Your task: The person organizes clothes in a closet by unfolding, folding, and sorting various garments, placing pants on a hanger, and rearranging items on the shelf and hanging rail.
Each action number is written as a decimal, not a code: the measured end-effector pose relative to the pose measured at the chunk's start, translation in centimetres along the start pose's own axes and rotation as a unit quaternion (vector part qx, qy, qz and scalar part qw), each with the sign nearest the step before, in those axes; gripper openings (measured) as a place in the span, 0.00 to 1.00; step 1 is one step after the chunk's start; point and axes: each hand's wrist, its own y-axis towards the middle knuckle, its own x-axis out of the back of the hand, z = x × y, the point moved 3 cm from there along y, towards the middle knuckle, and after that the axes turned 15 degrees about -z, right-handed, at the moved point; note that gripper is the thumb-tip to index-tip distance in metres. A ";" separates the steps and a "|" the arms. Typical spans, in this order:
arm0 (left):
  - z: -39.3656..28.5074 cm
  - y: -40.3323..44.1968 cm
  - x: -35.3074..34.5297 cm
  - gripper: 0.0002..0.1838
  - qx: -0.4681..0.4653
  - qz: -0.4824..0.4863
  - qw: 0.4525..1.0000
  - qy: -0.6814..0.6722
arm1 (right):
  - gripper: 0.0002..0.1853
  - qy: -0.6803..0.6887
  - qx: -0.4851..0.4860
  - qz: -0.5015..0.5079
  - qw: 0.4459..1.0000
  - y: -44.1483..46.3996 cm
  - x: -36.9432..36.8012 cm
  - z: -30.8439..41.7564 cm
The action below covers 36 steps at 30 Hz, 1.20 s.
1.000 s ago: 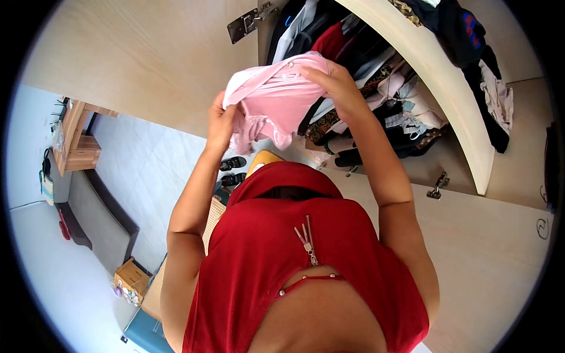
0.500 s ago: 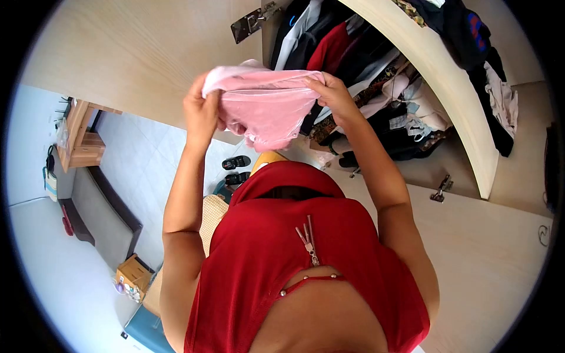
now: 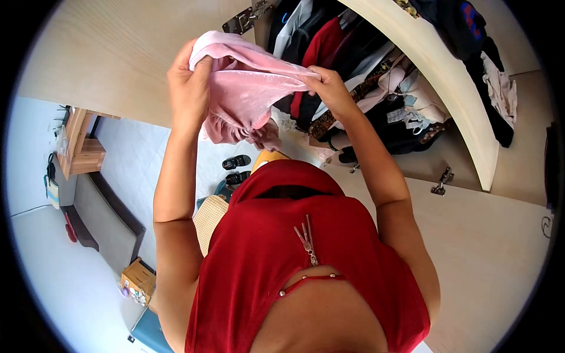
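A pink velvety garment is stretched between my two hands in front of the wardrobe. My left hand is closed on its folded, paler upper edge, thumb on the near side. At the opposite corner, my right hand pinches the same edge. The cloth sags in the middle, and its gathered lower end hangs free. I cannot tell what kind of garment it is.
Clothes hang and lie bunched in the open wardrobe. Its door stands at upper left, with a metal hinge. More clothes lie on a shelf at right. Black sandals rest on the tiled floor.
My left hand has moved up and to the left with the garment's edge, tilting it. The lower part of the cloth has dropped open and shows its gathered end. My right hand has barely moved.
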 end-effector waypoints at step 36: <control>18.8 -11.0 2.1 0.17 -0.116 0.008 0.947 0.298 | 0.21 0.563 -0.118 0.127 0.808 -4.7 -7.6 19.6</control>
